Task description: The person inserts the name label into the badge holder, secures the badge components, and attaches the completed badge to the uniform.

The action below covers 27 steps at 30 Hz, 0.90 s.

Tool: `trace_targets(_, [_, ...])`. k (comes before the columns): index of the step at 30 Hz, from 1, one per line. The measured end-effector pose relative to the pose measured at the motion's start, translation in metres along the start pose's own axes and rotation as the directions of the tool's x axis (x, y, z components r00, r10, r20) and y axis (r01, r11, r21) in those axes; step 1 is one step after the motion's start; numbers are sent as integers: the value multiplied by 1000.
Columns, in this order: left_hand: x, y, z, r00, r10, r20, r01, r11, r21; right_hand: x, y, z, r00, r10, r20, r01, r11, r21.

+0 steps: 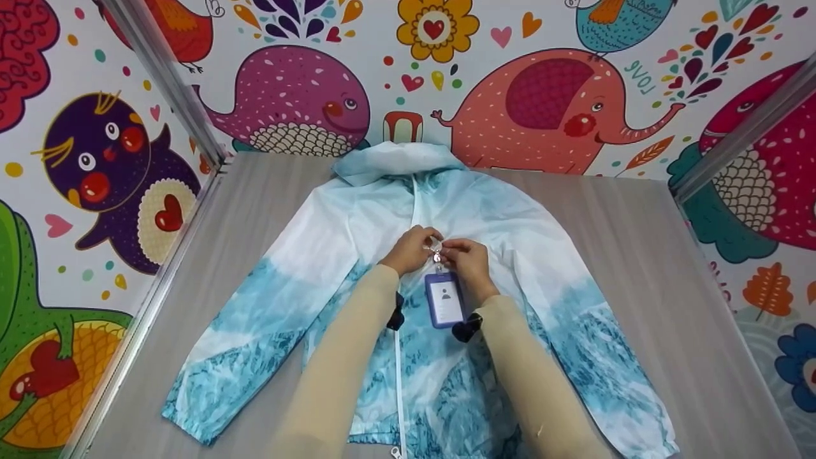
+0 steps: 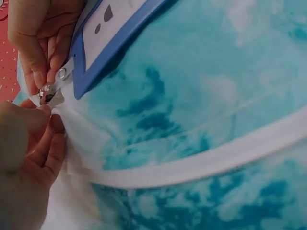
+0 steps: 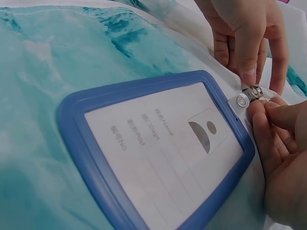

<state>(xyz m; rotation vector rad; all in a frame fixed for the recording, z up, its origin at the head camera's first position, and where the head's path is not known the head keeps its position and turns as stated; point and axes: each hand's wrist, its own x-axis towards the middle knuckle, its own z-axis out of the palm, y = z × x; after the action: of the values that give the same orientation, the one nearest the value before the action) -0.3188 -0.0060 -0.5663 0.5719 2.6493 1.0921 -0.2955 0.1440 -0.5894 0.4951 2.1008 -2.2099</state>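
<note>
A white-and-teal hooded jacket [image 1: 382, 223] lies spread out, front up, sleeves apart. On its chest rests a blue-framed badge holder [image 1: 444, 299] with a card inside. A clear strap [image 3: 239, 102] joins the holder to a small metal clip [image 3: 255, 91]. My right hand [image 1: 468, 258] pinches this clip between thumb and fingers. Opposite it, my left hand [image 1: 408, 250] pinches white jacket fabric [image 2: 58, 99] right beside the clip. Both hands' fingertips nearly meet there, partly hiding the clip's mouth. Whether the clip is gripping the cloth cannot be made out.
Beneath the jacket is a wood-grain table [image 1: 255, 185]. Panels with cartoon animals [image 1: 299, 95] stand behind and at both sides, with metal posts [image 1: 166, 76] at the corners. The jacket's white zipper [image 1: 398, 370] runs down its middle, its pull [image 1: 396, 452] at the bottom.
</note>
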Motion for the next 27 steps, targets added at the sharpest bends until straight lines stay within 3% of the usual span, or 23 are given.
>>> trace_targets(9, [2, 3, -6, 999, 1, 35, -2, 999, 35, 0, 1, 0, 1000, -28, 0, 28, 997, -69])
trace_targets(12, [1, 2, -5, 1000, -3, 17, 3, 1000, 22, -1, 1, -1, 999, -41, -1, 41, 997, -69])
trace_targets(20, [-1, -2, -3, 995, 85, -61, -87, 996, -29, -1, 1, -1, 997, -72, -4, 71, 994, -80])
trace_targets(27, [0, -4, -4, 996, 61, -71, -68, 993, -100, 1, 2, -3, 999, -46, 19, 47, 998, -50])
